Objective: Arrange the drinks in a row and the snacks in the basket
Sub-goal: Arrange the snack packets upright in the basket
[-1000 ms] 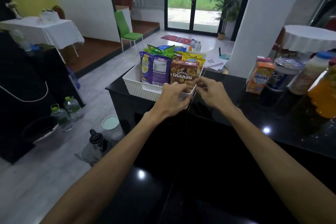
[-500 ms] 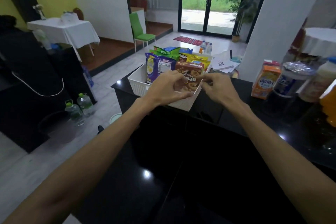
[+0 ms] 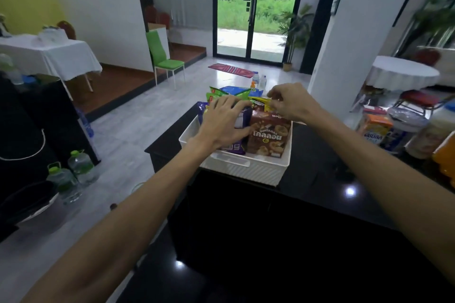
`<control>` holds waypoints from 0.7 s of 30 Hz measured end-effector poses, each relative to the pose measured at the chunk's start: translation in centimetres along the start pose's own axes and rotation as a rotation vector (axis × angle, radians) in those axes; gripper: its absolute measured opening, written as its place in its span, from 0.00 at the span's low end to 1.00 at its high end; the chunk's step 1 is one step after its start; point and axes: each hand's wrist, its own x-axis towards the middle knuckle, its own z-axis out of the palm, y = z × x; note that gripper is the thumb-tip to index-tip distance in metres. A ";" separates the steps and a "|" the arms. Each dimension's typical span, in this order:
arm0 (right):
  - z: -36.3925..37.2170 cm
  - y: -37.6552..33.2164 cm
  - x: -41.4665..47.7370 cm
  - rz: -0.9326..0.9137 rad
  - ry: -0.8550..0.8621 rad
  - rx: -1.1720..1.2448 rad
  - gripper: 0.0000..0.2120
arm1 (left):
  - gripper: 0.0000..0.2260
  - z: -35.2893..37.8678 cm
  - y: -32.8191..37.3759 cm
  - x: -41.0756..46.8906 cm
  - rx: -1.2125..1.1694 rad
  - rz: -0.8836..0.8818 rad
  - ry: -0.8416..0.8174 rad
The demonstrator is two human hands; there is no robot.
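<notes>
A white basket (image 3: 256, 168) stands at the far left corner of the black counter (image 3: 283, 241), packed with upright snacks. A brown snack box (image 3: 268, 136) is at the front, a purple bag (image 3: 234, 146) beside it, green and blue bags (image 3: 234, 92) behind. My left hand (image 3: 226, 119) lies fingers spread on top of the purple bag. My right hand (image 3: 288, 102) pinches the top edge of a yellow bag (image 3: 261, 101) behind the brown box. Drinks stand at the right: an orange carton (image 3: 374, 128), a can (image 3: 396, 135), a white bottle (image 3: 433, 135) and an orange juice bottle (image 3: 445, 160).
The counter drops off to the floor just left of the basket. Water bottles (image 3: 73, 174) stand on the floor at lower left. A green chair (image 3: 165, 61), cloth-covered tables and a white pillar (image 3: 357, 32) lie beyond the counter.
Both hands rose from the basket's near rim onto the snacks: the left now presses the purple bag, the right pinches the yellow bag behind the brown box. The view shifted left and closer.
</notes>
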 end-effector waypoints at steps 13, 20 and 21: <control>-0.5 0.0 1.3 -0.005 -0.148 -0.151 0.09 | 0.28 1.8 -1.0 0.7 -0.114 0.039 0.000; -3.4 -0.7 1.9 -0.026 -0.080 -0.169 0.05 | 0.23 1.7 -0.9 0.5 -0.114 0.051 0.003; -4.0 -0.7 2.1 -0.025 -0.060 -0.182 0.04 | 0.22 1.6 -0.9 0.5 -0.119 0.053 0.001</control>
